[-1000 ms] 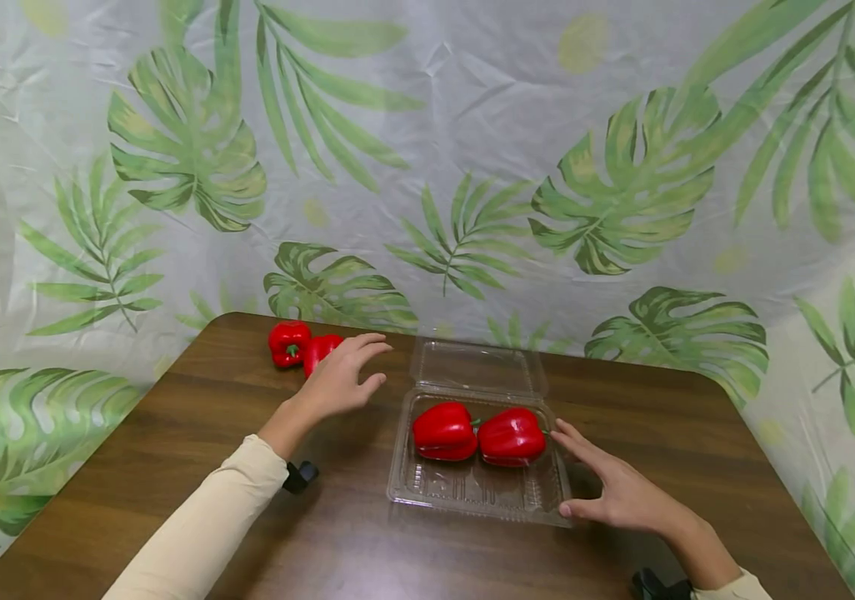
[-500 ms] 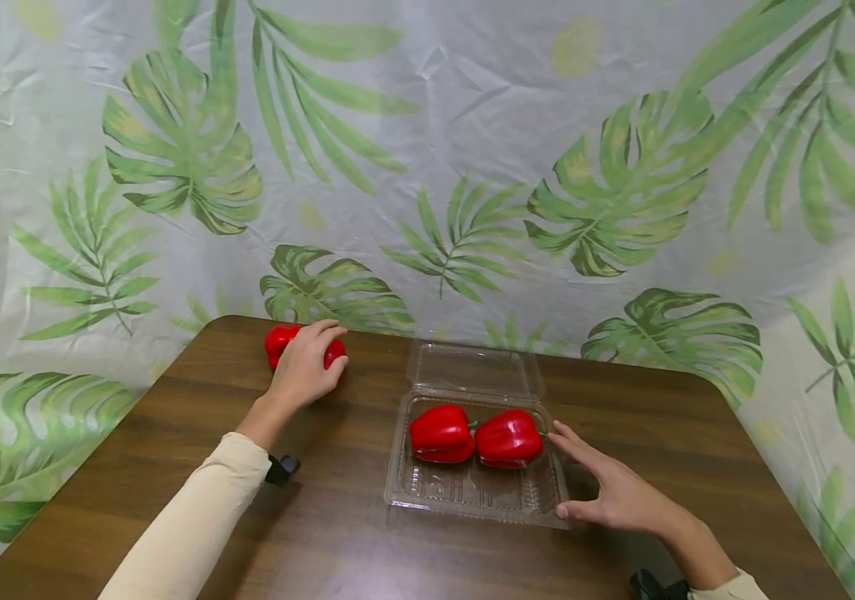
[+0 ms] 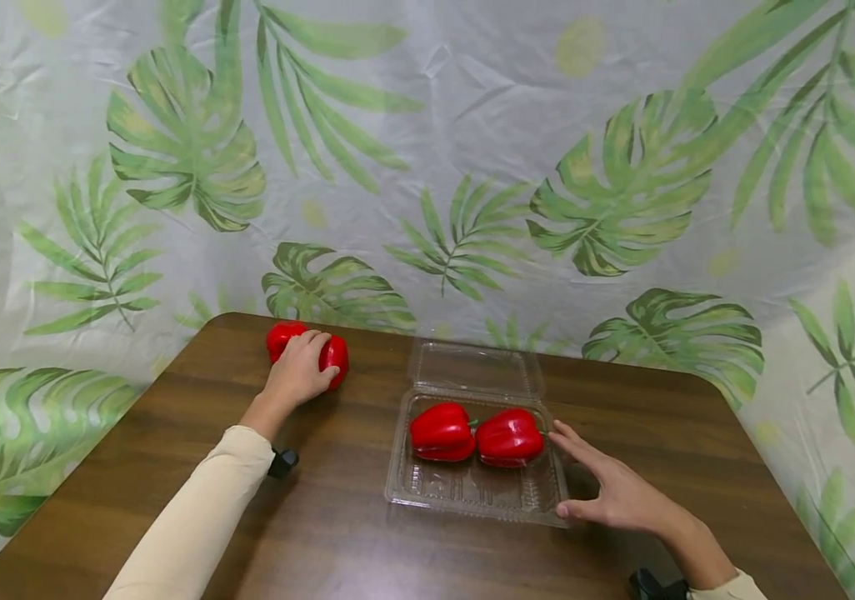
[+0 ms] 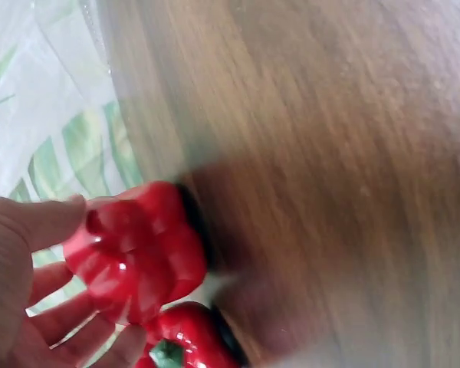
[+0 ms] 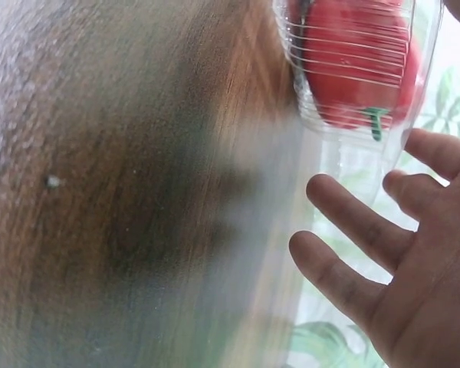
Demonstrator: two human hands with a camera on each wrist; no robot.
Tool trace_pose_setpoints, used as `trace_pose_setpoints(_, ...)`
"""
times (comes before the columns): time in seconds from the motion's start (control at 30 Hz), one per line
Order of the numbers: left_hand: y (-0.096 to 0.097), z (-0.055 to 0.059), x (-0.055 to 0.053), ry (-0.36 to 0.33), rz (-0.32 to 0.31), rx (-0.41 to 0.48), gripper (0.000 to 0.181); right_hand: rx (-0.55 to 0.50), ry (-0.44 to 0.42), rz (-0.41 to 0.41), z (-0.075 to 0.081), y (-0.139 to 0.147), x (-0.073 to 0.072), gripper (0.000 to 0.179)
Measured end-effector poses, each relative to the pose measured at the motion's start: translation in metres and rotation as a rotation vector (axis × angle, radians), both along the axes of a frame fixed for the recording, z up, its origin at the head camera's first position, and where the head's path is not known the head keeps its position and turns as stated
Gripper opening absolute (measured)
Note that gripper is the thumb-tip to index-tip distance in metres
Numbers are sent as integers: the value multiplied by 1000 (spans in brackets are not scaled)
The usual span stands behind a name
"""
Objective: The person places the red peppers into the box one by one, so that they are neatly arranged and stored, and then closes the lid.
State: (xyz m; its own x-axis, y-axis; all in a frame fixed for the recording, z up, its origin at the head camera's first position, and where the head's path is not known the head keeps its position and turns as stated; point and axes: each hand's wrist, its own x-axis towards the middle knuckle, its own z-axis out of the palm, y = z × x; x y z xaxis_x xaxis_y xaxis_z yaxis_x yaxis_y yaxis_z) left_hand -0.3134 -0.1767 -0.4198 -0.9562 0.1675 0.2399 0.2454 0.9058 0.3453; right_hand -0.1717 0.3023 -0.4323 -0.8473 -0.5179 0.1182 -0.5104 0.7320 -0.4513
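At the table's far left, my left hand [image 3: 298, 367] grips a red bell pepper [image 3: 334, 360], the thumb on one side and the fingers around the other. In the left wrist view this bell pepper [image 4: 142, 253] is close to the palm. Beside it lies a second bell pepper [image 3: 282, 339], partly hidden by the hand; its green stem shows in the left wrist view. A clear plastic clamshell container [image 3: 435, 497] lies with its lid back, holding two red bell peppers [image 3: 442, 432]. My right hand [image 3: 618, 493] rests at the container's right edge, fingers spread and fairly straight.
The clear lid [image 3: 476, 369] leans back behind the container, near the table's far edge. A brown wooden table [image 3: 352, 533] lies beneath everything. Behind it hangs a leaf-patterned sheet [image 3: 472, 125].
My left hand has moved left from between the container and the loose peppers, and has taken hold of the nearer bell pepper. The right hand stays at the container.
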Motion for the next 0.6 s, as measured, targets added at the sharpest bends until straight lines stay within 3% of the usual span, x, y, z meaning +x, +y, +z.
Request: trace_pose_setpoints(0.6,-2,-4,2,-11,-49,59,42,-3,-7,-12,2,-1,1,88)
